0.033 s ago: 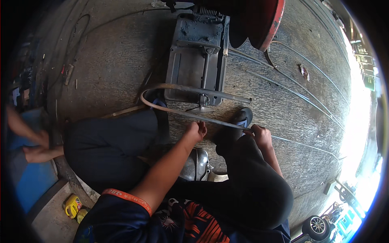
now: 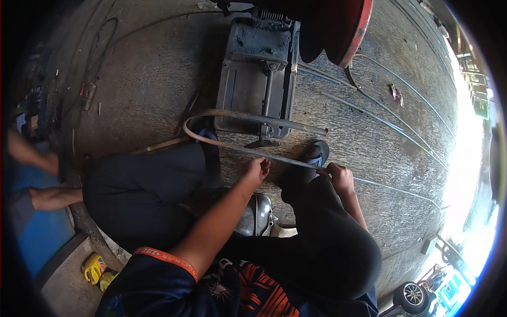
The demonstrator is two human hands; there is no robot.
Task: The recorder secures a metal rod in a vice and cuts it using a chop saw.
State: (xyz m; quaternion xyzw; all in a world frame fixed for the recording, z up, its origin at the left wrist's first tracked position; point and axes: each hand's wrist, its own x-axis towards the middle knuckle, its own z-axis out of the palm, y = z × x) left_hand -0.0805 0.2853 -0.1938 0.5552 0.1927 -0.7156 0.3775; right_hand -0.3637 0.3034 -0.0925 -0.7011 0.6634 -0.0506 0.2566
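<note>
A bent metal tube (image 2: 240, 148) makes a long U in front of my legs, its curved end at the left and its upper arm lying across the front of the cutting machine's vise base (image 2: 244, 90). My right hand (image 2: 339, 178) is closed around the end of the lower arm, beside my knee. Just under the same arm, my left hand (image 2: 256, 171) has its fingers curled in; whether they hold something is hidden. Beyond that hand, the vise's screw handle (image 2: 261, 143) shows between the tube's two arms.
A red-edged guard (image 2: 359, 33) hangs over the machine. Long thin rods (image 2: 380, 117) lie on the floor at right. A dark metal rounded object (image 2: 255, 215) sits between my legs. Another person's bare foot (image 2: 42, 199) is at left, near a yellow packet (image 2: 95, 268).
The vise handle appears at a different angle and darker. My left hand has shifted very slightly; my right hand and the tube stay put. The other person's leg at left has moved.
</note>
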